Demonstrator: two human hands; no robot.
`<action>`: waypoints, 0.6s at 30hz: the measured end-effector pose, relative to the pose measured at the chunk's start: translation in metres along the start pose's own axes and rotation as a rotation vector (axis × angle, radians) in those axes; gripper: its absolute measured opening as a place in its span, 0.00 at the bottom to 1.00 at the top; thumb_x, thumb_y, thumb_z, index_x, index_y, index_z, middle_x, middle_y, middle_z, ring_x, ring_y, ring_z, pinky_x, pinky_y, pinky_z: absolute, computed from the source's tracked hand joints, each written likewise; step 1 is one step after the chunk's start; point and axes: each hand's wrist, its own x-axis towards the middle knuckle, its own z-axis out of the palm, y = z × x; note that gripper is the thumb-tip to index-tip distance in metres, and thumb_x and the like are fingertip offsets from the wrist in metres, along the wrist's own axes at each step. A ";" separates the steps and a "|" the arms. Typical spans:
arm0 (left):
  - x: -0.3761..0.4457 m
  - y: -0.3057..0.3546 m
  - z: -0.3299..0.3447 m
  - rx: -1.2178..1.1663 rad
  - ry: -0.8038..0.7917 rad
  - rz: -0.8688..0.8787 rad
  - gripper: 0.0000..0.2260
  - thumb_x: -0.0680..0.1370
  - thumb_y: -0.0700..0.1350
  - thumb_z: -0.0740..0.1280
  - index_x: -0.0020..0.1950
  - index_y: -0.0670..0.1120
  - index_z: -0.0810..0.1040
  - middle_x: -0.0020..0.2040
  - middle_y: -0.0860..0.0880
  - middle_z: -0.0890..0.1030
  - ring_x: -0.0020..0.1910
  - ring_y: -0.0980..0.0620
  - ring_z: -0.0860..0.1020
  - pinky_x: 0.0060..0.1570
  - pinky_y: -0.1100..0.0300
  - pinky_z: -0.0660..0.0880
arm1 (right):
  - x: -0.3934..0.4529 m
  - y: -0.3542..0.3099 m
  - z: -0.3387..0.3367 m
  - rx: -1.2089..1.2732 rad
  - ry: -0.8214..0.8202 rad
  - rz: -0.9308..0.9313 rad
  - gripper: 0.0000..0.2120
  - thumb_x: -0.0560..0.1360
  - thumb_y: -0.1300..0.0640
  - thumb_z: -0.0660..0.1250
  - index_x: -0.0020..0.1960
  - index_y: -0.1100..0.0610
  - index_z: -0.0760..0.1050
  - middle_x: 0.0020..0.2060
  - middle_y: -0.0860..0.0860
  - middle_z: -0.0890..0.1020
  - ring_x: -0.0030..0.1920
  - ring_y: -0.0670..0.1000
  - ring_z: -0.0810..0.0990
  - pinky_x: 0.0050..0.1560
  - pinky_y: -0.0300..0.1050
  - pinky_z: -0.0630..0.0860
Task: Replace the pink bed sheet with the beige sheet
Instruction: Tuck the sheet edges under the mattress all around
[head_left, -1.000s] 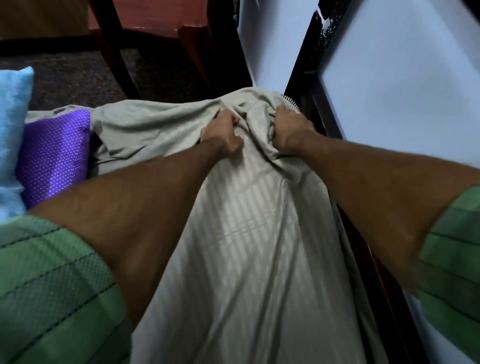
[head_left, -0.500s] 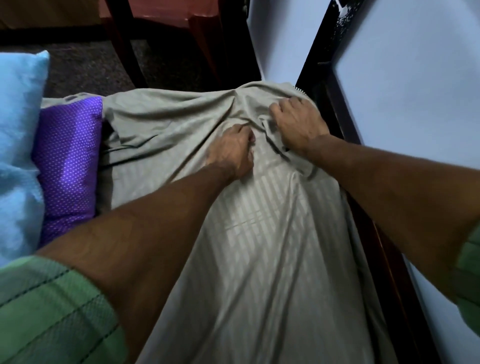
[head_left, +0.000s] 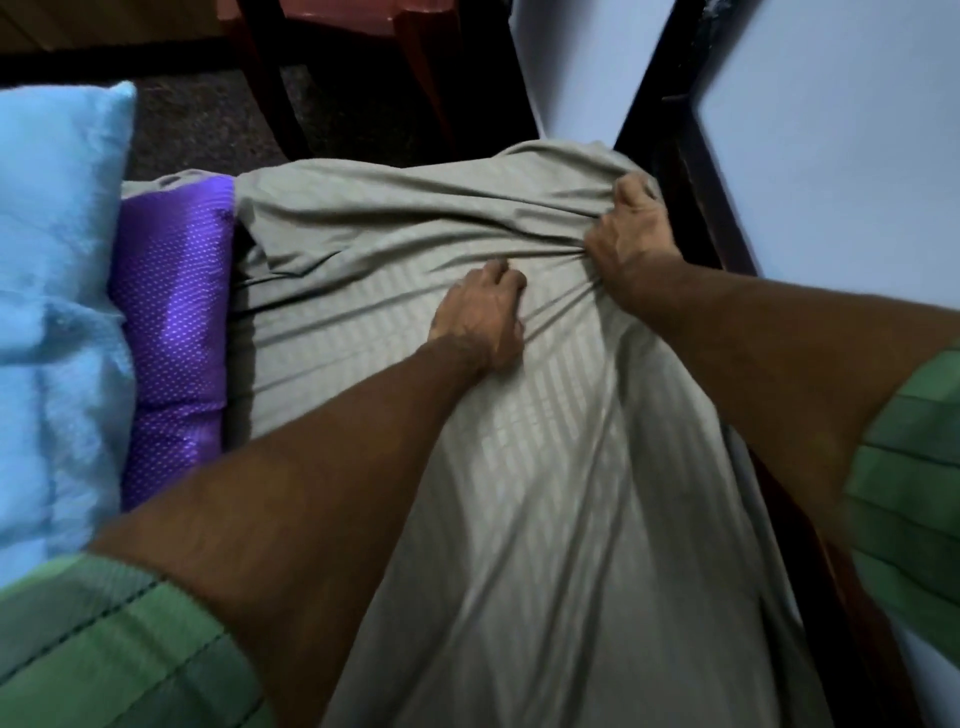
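Observation:
The beige striped sheet (head_left: 519, 467) covers the mattress from the near edge to its far corner. My right hand (head_left: 631, 234) grips a bunch of the sheet at the far right corner, beside the dark bed frame, with creases fanning out from the fist. My left hand (head_left: 480, 317) lies on the sheet just left of it, fingers curled and pressing into the fabric. No pink sheet is in view.
A purple dotted pillow (head_left: 174, 322) and a light blue pillow (head_left: 57, 312) lie along the left side. A dark bed frame (head_left: 670, 130) and pale wall (head_left: 841, 171) run along the right. Dark floor and chair legs (head_left: 270, 93) lie beyond the bed's end.
My right hand has shifted right to the far corner and bunched the sheet in a tighter fist. My left hand has slid toward me, and the sheet lies flatter across the far end.

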 end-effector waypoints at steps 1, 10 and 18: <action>-0.006 -0.003 -0.002 0.014 -0.045 -0.002 0.26 0.78 0.50 0.67 0.76 0.47 0.68 0.79 0.44 0.63 0.74 0.40 0.67 0.70 0.48 0.67 | -0.004 0.000 -0.006 0.025 -0.009 -0.015 0.12 0.81 0.59 0.57 0.43 0.52 0.75 0.44 0.47 0.85 0.59 0.54 0.77 0.72 0.48 0.59; -0.065 -0.033 -0.024 0.089 -0.086 -0.131 0.21 0.79 0.49 0.65 0.71 0.46 0.71 0.71 0.45 0.71 0.69 0.42 0.71 0.66 0.47 0.68 | -0.043 -0.053 -0.049 0.554 0.321 0.109 0.17 0.74 0.59 0.61 0.62 0.60 0.70 0.57 0.61 0.75 0.58 0.62 0.73 0.58 0.59 0.67; -0.139 -0.043 -0.059 0.127 -0.071 -0.367 0.20 0.80 0.46 0.66 0.72 0.46 0.72 0.69 0.44 0.72 0.69 0.43 0.72 0.66 0.50 0.70 | -0.105 -0.160 -0.151 1.489 -0.077 0.179 0.07 0.77 0.56 0.64 0.53 0.53 0.77 0.54 0.54 0.81 0.56 0.58 0.79 0.56 0.51 0.76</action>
